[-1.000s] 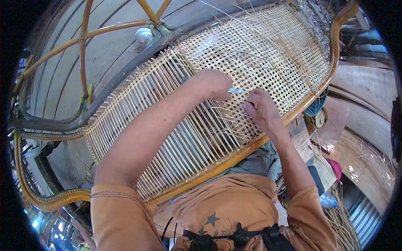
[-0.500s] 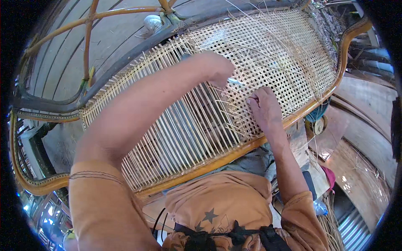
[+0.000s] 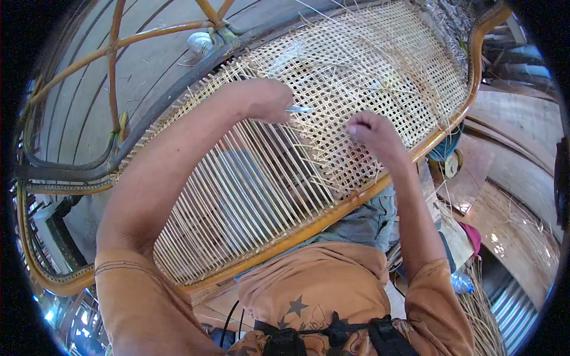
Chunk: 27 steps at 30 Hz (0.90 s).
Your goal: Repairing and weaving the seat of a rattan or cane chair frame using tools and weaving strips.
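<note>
Woven cane webbing (image 3: pixel 356 65) is stretched on a long curved rattan frame (image 3: pixel 261 257), dense on the right and only parallel strands (image 3: pixel 237 190) on the left. My left hand (image 3: pixel 268 101) is closed on a thin shiny metal tool with a blade-like tip (image 3: pixel 301 109); its handle is hidden in the fist. The tip lies over the woven edge, pointing right. My right hand (image 3: pixel 375 135) hovers at the dense weave with fingers curled together; whatever they pinch cannot be made out. Short cane ends (image 3: pixel 314 163) stick up along the weave's edge between the hands.
Long loose cane strands (image 3: pixel 409 68) trail across the far right of the webbing. A dark rail (image 3: pixel 148 133) with rattan poles (image 3: pixel 113 77) stands at the far left. Wooden boards (image 3: pixel 516 225), a plastic bottle (image 3: pixel 461 282) and a bundle of cane (image 3: pixel 478 308) lie to the right.
My left hand has moved left with the metal tool, away from my right hand. My right hand has risen slightly, still curled. The whole view has shifted a little.
</note>
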Each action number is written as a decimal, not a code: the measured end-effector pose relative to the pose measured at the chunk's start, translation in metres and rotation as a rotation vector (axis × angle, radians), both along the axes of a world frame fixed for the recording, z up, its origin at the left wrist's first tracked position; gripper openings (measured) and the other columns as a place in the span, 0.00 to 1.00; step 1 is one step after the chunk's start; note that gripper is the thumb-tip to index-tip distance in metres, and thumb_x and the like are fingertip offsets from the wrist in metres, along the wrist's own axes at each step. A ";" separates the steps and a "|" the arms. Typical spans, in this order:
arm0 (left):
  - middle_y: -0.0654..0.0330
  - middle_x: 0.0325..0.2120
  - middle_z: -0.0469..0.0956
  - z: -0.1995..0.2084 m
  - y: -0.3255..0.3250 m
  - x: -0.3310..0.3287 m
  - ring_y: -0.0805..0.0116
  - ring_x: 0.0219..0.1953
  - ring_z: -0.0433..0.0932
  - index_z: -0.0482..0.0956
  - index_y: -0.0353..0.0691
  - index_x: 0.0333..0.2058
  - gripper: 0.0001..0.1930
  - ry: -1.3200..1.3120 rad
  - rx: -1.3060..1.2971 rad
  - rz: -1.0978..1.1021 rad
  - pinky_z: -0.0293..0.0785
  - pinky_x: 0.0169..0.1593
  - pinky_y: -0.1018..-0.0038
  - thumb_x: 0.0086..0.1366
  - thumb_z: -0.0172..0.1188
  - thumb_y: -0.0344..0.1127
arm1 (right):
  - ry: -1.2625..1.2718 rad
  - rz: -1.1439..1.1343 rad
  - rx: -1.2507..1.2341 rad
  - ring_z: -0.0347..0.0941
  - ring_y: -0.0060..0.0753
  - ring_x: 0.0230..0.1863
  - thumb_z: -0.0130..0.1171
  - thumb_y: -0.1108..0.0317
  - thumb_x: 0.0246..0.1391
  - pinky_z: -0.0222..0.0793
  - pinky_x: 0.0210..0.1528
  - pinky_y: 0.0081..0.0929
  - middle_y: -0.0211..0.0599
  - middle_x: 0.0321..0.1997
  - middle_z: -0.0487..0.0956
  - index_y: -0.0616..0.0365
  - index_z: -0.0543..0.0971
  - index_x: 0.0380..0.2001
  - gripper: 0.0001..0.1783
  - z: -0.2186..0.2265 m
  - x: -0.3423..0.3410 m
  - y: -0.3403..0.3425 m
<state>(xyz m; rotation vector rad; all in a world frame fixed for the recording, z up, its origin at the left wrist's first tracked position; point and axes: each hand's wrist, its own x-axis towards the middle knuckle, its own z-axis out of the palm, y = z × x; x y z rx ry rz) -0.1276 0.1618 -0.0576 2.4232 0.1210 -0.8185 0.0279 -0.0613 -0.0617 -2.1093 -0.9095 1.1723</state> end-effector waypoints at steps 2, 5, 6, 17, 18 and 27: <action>0.46 0.21 0.76 0.015 -0.005 -0.004 0.50 0.25 0.76 0.76 0.31 0.25 0.14 -0.043 -0.007 0.035 0.71 0.33 0.59 0.53 0.55 0.39 | 0.304 -0.146 0.035 0.63 0.13 0.27 0.55 0.67 0.54 0.59 0.30 0.14 0.20 0.25 0.70 0.59 0.78 0.33 0.08 0.009 0.005 0.001; 0.44 0.20 0.75 0.044 -0.021 0.004 0.48 0.26 0.76 0.75 0.31 0.26 0.14 -0.060 -0.017 0.072 0.70 0.34 0.59 0.54 0.55 0.40 | 0.099 -0.003 0.196 0.62 0.14 0.25 0.54 0.66 0.55 0.59 0.27 0.16 0.18 0.24 0.71 0.58 0.78 0.37 0.10 0.017 -0.021 0.028; 0.46 0.22 0.76 0.048 -0.024 0.007 0.49 0.27 0.77 0.76 0.32 0.27 0.13 -0.071 -0.048 0.090 0.72 0.34 0.59 0.53 0.55 0.39 | 0.113 0.036 0.158 0.62 0.14 0.24 0.54 0.66 0.56 0.59 0.27 0.17 0.19 0.23 0.71 0.58 0.78 0.39 0.11 0.022 -0.035 0.036; 0.52 0.25 0.79 0.028 -0.035 0.016 0.52 0.32 0.79 0.79 0.37 0.27 0.10 -0.035 0.264 0.129 0.74 0.34 0.59 0.53 0.55 0.38 | -0.393 0.080 -0.083 0.74 0.54 0.30 0.53 0.59 0.52 0.70 0.34 0.43 0.51 0.26 0.77 0.59 0.78 0.28 0.13 0.018 -0.057 0.020; 0.52 0.25 0.79 0.025 -0.037 0.018 0.52 0.32 0.79 0.79 0.37 0.27 0.10 -0.036 0.261 0.131 0.74 0.34 0.59 0.53 0.55 0.38 | -0.409 0.064 -0.131 0.74 0.54 0.30 0.53 0.60 0.51 0.70 0.35 0.43 0.52 0.26 0.77 0.59 0.78 0.27 0.13 0.018 -0.060 0.023; 0.56 0.29 0.81 0.033 -0.052 0.037 0.60 0.33 0.81 0.82 0.40 0.29 0.09 -0.054 0.313 -0.090 0.75 0.33 0.64 0.51 0.55 0.32 | -0.459 0.110 -0.196 0.74 0.57 0.31 0.53 0.64 0.46 0.71 0.38 0.43 0.56 0.26 0.76 0.64 0.78 0.22 0.12 0.012 -0.063 0.023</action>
